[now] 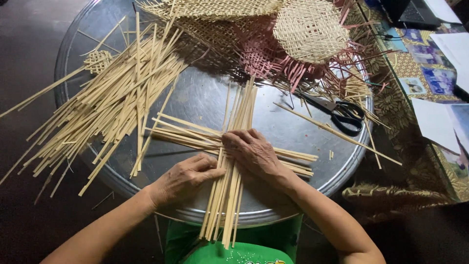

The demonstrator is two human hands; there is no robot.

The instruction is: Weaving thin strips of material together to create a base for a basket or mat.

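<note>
**Crossed bamboo strips pinned flat under both hands**

Nearest the camera: a green garment (229, 252) at the bottom edge, overhung by the lower ends of the upright strip bundle (225, 205).

- Work piece: two sets of pale bamboo strips laid as a cross on the round metal tray (205, 98). The upright bundle is run from above the hands down past the tray rim; the crosswise bundle (188, 132) is run out to both sides of the hands. Exact strip count per set cannot be told; roughly a dozen upright.
- Right hand (254, 152): laid palm down, flat on the crossing point. Probably pressed there so the layers are kept from sliding.
- Left hand (184, 178): set just beside the right, fingertips closed against the upright strips below the crossing. Whether one strip is pinched or merely nudged cannot be told.
- Hands are close together, nearly touching, neither clamped around anything.

Outward:
- Left of the left hand: one large loose heap of spare strips (102, 102), fanned over the tray rim, kept within reach as stock. Too many to count.
- Beyond that heap: one small woven start (99, 61).
- Right of and above the right hand: one pair of black-handled scissors (342, 113), lying shut.
- Far side, above both hands: woven mats — one natural round piece (310, 29), one pink piece (266, 54) under it, and more natural weave (215, 10) behind.
</note>
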